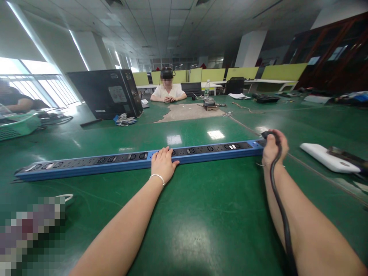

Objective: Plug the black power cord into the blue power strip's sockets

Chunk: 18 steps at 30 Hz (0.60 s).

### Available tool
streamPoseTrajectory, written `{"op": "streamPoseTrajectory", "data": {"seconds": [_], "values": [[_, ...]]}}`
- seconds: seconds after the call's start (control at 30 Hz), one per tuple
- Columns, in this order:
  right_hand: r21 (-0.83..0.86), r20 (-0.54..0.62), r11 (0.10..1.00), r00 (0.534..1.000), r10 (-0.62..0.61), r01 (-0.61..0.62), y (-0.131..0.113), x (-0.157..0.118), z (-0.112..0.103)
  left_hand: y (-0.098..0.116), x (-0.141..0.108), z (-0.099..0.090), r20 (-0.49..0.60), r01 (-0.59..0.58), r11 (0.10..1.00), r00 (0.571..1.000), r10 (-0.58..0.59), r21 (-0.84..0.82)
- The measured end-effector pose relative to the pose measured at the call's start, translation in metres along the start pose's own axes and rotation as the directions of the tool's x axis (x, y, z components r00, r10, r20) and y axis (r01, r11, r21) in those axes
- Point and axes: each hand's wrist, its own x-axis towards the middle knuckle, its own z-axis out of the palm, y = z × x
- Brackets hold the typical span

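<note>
A long blue power strip (201, 156) with a row of black sockets lies across the green table. My left hand (164, 165) is closed over its middle, fingers across the top and thumb along the near side. At the strip's right end, my right hand (274, 147) is closed around a thick black cable (277, 188). The cable bends over that hand and trails down along my right forearm. Where the cable meets the strip is partly hidden by my fingers.
A black computer case (115, 96) stands back left beside work gloves (124, 120). A green basket (21, 124) sits far left, a white device (329, 158) right. Across the table (195, 214), a person (168, 92) sits near a water bottle (207, 89); another person is partly visible left.
</note>
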Motion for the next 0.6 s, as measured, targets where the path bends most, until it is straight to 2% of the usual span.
{"op": "streamPoseTrajectory", "data": {"seconds": [0.07,0.13,0.27,0.33,0.6], "values": [[0.129,-0.076,0.989,0.994,0.077,-0.067,0.003,0.002,-0.003,0.0,0.0,-0.001,0.006,-0.001,1.0,1.0,0.001,0.003],[0.179,-0.041,0.975,0.989,0.143,-0.134,0.005,0.003,-0.005,0.001,0.0,-0.002,0.008,0.0,1.0,1.0,0.0,0.006],[0.075,0.158,0.972,0.965,0.207,-0.221,0.002,0.004,-0.008,0.0,0.0,-0.001,0.006,-0.006,1.0,1.0,0.006,0.012],[0.013,0.211,0.971,0.95,0.229,-0.237,-0.001,0.006,-0.01,-0.001,0.0,-0.001,0.002,-0.011,1.0,1.0,0.011,0.013],[-0.081,0.261,0.976,0.941,0.216,-0.202,-0.01,0.009,-0.017,0.0,-0.001,0.0,-0.009,-0.018,1.0,1.0,0.018,0.007]]}}
